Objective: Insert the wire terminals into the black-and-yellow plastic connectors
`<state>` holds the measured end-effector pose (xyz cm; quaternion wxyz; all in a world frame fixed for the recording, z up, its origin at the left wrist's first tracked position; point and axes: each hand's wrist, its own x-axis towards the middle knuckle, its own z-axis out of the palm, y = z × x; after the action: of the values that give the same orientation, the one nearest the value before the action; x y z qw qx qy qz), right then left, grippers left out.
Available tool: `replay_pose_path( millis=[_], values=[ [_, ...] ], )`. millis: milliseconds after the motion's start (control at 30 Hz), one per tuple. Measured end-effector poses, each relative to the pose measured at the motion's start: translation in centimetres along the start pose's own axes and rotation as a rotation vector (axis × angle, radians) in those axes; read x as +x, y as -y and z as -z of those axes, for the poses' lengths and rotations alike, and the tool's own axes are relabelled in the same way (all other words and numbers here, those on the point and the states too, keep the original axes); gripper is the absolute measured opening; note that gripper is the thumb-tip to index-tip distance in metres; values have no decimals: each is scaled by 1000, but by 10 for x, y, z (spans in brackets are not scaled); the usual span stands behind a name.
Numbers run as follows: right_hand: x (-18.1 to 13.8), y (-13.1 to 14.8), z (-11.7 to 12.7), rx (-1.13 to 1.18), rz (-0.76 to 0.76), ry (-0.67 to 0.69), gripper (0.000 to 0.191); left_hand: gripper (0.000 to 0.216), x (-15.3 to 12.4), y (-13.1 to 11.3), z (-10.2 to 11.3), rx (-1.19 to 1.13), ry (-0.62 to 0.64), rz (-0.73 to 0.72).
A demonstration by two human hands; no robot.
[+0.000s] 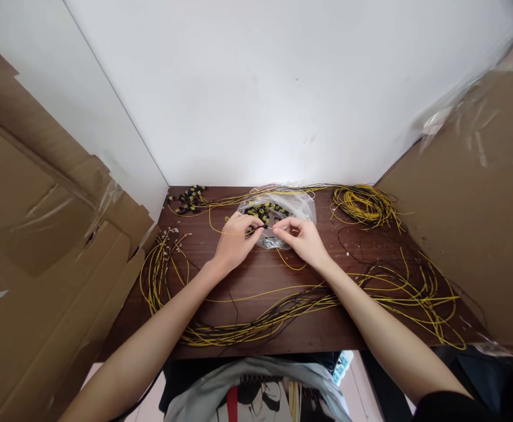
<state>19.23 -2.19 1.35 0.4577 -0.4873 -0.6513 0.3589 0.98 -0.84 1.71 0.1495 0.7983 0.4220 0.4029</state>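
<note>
Both my hands meet over the middle of a dark wooden table [256, 275]. My left hand [234, 240] pinches a thin yellow wire [221, 231] and a small black part at its fingertips. My right hand [303, 237] is closed in a pinch just to the right, its fingertips touching the same small part; another yellow wire [291, 264] loops below it. Right behind the hands lies a clear plastic bag [298, 205] holding several small black and yellow connectors.
Bundles of yellow and black wires lie across the front [256, 331], right [414, 293] and left [160, 275] of the table. A yellow coil [364, 205] sits at the back right, finished connectors [188, 199] at the back left. Cardboard sheets [41, 234] [471, 217] flank the table.
</note>
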Motion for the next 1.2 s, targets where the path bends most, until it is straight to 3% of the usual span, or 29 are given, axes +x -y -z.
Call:
replay_pose_path(
  millis=[200,467,867,1200],
  values=[
    [-5,0,-4,-108,66,-11,11,10,-12,4,-2,-101,-103,67],
    [-10,2,-10,-262,141,-5,9,11,-17,2,-8,-220,-116,102],
    [-13,4,-11,-283,113,-54,9,10,-17,3,-9,-177,-124,30],
    [-12,3,-12,-315,67,-42,6,8,-21,0,-9,-127,-101,-154]
  ],
)
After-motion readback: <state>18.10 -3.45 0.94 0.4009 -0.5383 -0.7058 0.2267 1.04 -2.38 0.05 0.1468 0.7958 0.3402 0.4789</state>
